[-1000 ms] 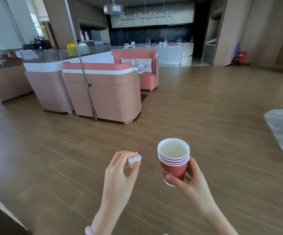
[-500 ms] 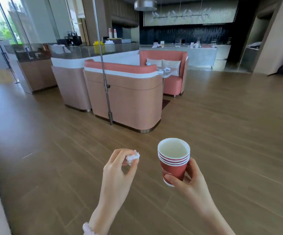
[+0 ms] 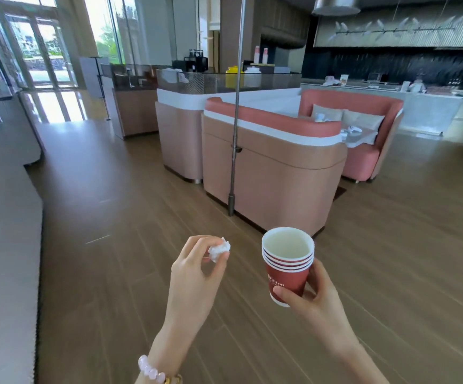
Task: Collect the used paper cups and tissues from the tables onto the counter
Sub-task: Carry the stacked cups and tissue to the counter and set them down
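Thumb and forefinger of your left hand [image 3: 194, 275] pinch a crumpled tissue [image 3: 218, 249]. Your right hand [image 3: 313, 297] curls round the base of a nested stack of red paper cups [image 3: 287, 270], held upright over the wooden floor [image 3: 391, 245]. You appear mid-carry. Beyond the pink booth [image 3: 274, 173], whose table [image 3: 366, 135] shows small white items, stands the counter [image 3: 424, 109]: walk there and set both down.

Wood-plank floor [image 3: 391, 245] runs throughout. Pink booth seats [image 3: 274, 173] stand mid-room, a thin metal pole [image 3: 237, 79] just in front. Tall windows [image 3: 44, 51] glow bright far left; a long pale counter [image 3: 424, 112] before a dark wall [image 3: 391, 65] lies far right.
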Action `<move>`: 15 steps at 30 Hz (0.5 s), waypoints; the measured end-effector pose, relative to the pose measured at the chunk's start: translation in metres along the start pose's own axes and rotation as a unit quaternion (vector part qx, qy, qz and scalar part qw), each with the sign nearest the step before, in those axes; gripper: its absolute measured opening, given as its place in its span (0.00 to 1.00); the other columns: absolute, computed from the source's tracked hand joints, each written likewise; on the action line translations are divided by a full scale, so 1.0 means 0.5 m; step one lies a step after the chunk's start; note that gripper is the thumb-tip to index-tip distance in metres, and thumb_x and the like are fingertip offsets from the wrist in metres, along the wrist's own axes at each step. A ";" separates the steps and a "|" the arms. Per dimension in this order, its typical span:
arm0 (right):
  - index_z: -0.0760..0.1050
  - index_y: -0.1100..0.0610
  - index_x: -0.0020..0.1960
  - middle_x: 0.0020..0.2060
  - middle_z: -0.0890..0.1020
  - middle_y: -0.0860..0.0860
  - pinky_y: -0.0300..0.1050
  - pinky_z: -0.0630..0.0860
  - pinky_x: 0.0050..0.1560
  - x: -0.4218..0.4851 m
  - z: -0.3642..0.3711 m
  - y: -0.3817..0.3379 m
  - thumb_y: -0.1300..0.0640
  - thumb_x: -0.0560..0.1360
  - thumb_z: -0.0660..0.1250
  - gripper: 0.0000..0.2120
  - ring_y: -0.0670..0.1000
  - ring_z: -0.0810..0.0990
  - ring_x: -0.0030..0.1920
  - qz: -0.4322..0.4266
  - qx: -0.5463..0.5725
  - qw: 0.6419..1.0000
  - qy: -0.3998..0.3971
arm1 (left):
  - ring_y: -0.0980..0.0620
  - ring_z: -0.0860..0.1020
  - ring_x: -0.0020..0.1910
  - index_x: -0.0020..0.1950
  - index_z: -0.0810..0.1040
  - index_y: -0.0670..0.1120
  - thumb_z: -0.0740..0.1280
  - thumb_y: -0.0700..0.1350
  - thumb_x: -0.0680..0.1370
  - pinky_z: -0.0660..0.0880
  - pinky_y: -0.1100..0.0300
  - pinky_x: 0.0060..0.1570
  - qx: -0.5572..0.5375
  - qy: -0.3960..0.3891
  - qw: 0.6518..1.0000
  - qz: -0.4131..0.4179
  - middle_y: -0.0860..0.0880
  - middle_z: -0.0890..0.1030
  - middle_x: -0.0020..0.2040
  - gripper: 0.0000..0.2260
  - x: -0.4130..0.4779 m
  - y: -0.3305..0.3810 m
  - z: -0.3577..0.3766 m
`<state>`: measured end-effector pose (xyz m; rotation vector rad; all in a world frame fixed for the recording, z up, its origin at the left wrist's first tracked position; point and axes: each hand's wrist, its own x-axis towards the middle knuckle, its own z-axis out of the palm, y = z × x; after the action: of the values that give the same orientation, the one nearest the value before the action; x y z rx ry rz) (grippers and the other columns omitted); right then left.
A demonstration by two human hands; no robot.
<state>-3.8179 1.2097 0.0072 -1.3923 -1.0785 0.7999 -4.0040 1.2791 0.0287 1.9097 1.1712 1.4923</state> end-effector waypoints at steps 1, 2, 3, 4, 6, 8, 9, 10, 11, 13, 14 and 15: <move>0.72 0.50 0.61 0.48 0.84 0.43 0.30 0.76 0.43 0.048 0.019 -0.003 0.67 0.65 0.75 0.28 0.41 0.82 0.48 -0.004 -0.001 1.000 -0.008 | 0.55 0.78 0.45 0.45 0.80 0.47 0.70 0.36 0.73 0.72 0.71 0.45 0.006 0.005 1.000 -0.001 0.56 0.79 0.47 0.06 0.042 -0.020 0.002; 0.72 0.51 0.61 0.47 0.84 0.42 0.30 0.76 0.44 0.094 0.039 -0.006 0.67 0.66 0.75 0.28 0.40 0.82 0.48 -0.008 -0.001 1.000 -0.015 | 0.55 0.78 0.44 0.46 0.80 0.47 0.71 0.36 0.73 0.72 0.71 0.45 0.013 0.009 1.000 0.001 0.56 0.79 0.47 0.06 0.081 -0.040 0.003; 0.72 0.51 0.61 0.48 0.83 0.42 0.30 0.76 0.44 0.137 0.060 -0.007 0.67 0.66 0.75 0.28 0.40 0.81 0.49 -0.012 0.002 1.000 -0.020 | 0.55 0.78 0.44 0.46 0.80 0.47 0.71 0.36 0.73 0.73 0.71 0.45 0.022 0.012 1.000 0.004 0.56 0.79 0.47 0.06 0.119 -0.060 0.002; 0.71 0.50 0.62 0.49 0.83 0.43 0.30 0.76 0.44 0.179 0.080 -0.007 0.67 0.66 0.75 0.28 0.40 0.81 0.50 -0.014 0.006 1.000 -0.026 | 0.55 0.78 0.44 0.46 0.80 0.47 0.71 0.36 0.73 0.73 0.70 0.45 0.031 0.016 0.999 0.006 0.56 0.79 0.47 0.06 0.155 -0.080 0.001; 0.71 0.49 0.62 0.50 0.83 0.43 0.30 0.76 0.45 0.255 0.123 -0.003 0.66 0.65 0.75 0.29 0.40 0.81 0.50 -0.015 0.014 0.999 -0.048 | 0.56 0.78 0.44 0.46 0.80 0.47 0.71 0.37 0.73 0.73 0.70 0.45 0.051 0.028 0.998 0.003 0.56 0.79 0.47 0.06 0.218 -0.121 -0.003; 0.72 0.49 0.61 0.48 0.83 0.41 0.30 0.75 0.45 0.320 0.168 0.002 0.67 0.65 0.76 0.29 0.39 0.81 0.49 -0.014 0.022 0.997 -0.071 | 0.56 0.78 0.44 0.46 0.80 0.47 0.71 0.37 0.73 0.73 0.71 0.45 0.068 0.045 0.997 -0.003 0.56 0.79 0.47 0.06 0.265 -0.159 -0.015; 0.72 0.49 0.61 0.48 0.83 0.41 0.30 0.75 0.44 0.350 0.190 0.003 0.67 0.65 0.76 0.29 0.39 0.81 0.49 -0.012 0.024 0.996 -0.082 | 0.56 0.78 0.43 0.46 0.80 0.47 0.71 0.37 0.73 0.72 0.71 0.45 0.075 0.053 0.996 -0.006 0.56 0.79 0.47 0.06 0.284 -0.177 -0.022; 0.72 0.49 0.61 0.48 0.83 0.42 0.30 0.76 0.43 0.380 0.215 0.004 0.68 0.65 0.75 0.29 0.39 0.81 0.48 -0.011 0.027 0.995 -0.095 | 0.56 0.78 0.43 0.46 0.80 0.47 0.71 0.37 0.73 0.72 0.71 0.44 0.082 0.061 0.995 -0.011 0.57 0.79 0.46 0.05 0.303 -0.196 -0.030; 0.71 0.50 0.61 0.48 0.83 0.44 0.30 0.76 0.42 0.412 0.240 0.006 0.68 0.65 0.75 0.29 0.39 0.81 0.47 -0.008 0.032 0.994 -0.109 | 0.56 0.78 0.43 0.46 0.80 0.47 0.71 0.38 0.73 0.72 0.71 0.43 0.088 0.069 0.994 -0.017 0.56 0.79 0.46 0.05 0.322 -0.217 -0.037; 0.71 0.51 0.61 0.50 0.83 0.47 0.29 0.76 0.41 0.477 0.293 0.013 0.69 0.65 0.75 0.29 0.40 0.82 0.47 -0.005 0.040 0.989 -0.142 | 0.56 0.78 0.43 0.46 0.80 0.47 0.71 0.39 0.74 0.73 0.69 0.43 0.101 0.085 0.991 -0.033 0.56 0.79 0.47 0.04 0.360 -0.265 -0.051; 0.71 0.52 0.62 0.51 0.83 0.48 0.29 0.76 0.41 0.509 0.320 0.016 0.69 0.65 0.75 0.29 0.41 0.82 0.48 -0.004 0.044 0.987 -0.157 | 0.55 0.78 0.42 0.46 0.80 0.47 0.71 0.39 0.74 0.74 0.67 0.43 0.109 0.093 0.989 -0.041 0.57 0.79 0.47 0.04 0.377 -0.288 -0.057; 0.71 0.52 0.62 0.51 0.83 0.48 0.29 0.76 0.41 0.541 0.347 0.019 0.69 0.65 0.75 0.29 0.41 0.82 0.48 -0.003 0.050 0.984 -0.172 | 0.55 0.78 0.42 0.46 0.80 0.48 0.71 0.40 0.74 0.74 0.67 0.43 0.118 0.103 0.986 -0.048 0.57 0.79 0.47 0.04 0.396 -0.312 -0.063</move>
<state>-3.8828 1.5245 0.0080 -1.1914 -1.2862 1.1015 -4.0762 1.5227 0.0293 1.8486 1.5733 1.5868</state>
